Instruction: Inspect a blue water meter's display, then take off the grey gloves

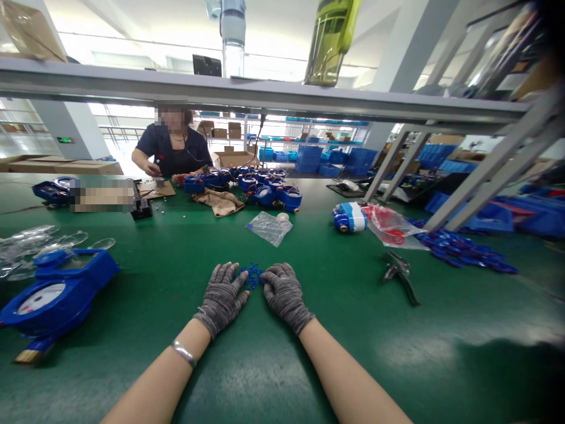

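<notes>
- Small blue caps [252, 275], mid-bench toward its near edge, were cupped between the gloved left hand [222, 297] and right hand [285, 293].
- Fingers lay spread flat, nothing gripped; a tight, low sweep was judged best.

Grey knitted cloth gloves, rough-textured, on left hand [222, 297] and right hand [285, 293]; small blue plastic beads [252, 277], glossy; matt green table mat [309, 353], smooth; glossy blue plastic water meter [53, 291] with brass fitting; clear crinkled plastic bag [269, 227]; dark metal pliers [399, 274]; thin silver metal bracelet [183, 353], polished
</notes>
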`<act>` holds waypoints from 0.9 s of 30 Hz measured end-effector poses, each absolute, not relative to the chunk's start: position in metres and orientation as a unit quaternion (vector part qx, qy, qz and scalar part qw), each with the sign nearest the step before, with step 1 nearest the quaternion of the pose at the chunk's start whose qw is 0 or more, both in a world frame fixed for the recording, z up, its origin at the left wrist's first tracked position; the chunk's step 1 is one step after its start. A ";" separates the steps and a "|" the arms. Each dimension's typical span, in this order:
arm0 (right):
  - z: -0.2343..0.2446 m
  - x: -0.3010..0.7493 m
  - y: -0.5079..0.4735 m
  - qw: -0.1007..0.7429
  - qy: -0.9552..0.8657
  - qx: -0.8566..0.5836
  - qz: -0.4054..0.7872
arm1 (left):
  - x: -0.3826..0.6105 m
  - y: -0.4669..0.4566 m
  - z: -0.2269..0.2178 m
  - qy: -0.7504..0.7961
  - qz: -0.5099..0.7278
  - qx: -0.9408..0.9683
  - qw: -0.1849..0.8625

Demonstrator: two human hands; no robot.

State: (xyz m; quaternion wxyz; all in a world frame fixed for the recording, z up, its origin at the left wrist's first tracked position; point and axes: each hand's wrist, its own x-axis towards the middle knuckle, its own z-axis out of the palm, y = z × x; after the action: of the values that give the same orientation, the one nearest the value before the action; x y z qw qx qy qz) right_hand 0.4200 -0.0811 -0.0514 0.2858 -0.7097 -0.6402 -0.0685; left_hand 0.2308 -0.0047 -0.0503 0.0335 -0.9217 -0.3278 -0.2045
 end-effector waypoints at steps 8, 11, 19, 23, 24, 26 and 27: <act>-0.054 0.420 -0.080 0.269 -0.652 -0.707 -0.049 | 0.233 -0.007 -0.055 -0.307 -0.174 -0.935 0.040; -0.054 0.421 -0.080 0.278 -0.652 -0.704 -0.056 | 0.232 -0.005 -0.054 -0.330 -0.173 -0.927 0.047; -0.052 0.417 -0.080 0.240 -0.634 -0.733 -0.052 | 0.234 0.002 -0.058 -0.372 -0.159 -0.913 0.059; -0.054 0.415 -0.081 0.205 -0.638 -0.741 -0.043 | 0.234 0.002 -0.061 -0.383 -0.154 -0.909 0.062; -0.054 0.416 -0.081 0.205 -0.638 -0.741 -0.044 | 0.234 0.002 -0.061 -0.385 -0.156 -0.907 0.063; -0.054 0.416 -0.081 0.214 -0.637 -0.739 -0.049 | 0.233 0.001 -0.059 -0.392 -0.161 -0.903 0.067; -0.054 0.417 -0.081 0.218 -0.638 -0.737 -0.052 | 0.232 0.001 -0.059 -0.396 -0.165 -0.901 0.069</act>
State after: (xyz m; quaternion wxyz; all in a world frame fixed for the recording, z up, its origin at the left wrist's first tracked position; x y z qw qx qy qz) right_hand 0.4169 -0.0806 -0.0538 0.2185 -0.7366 -0.6379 -0.0518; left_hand 0.2325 0.0011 -0.0586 0.0688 -0.9005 -0.3964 -0.1650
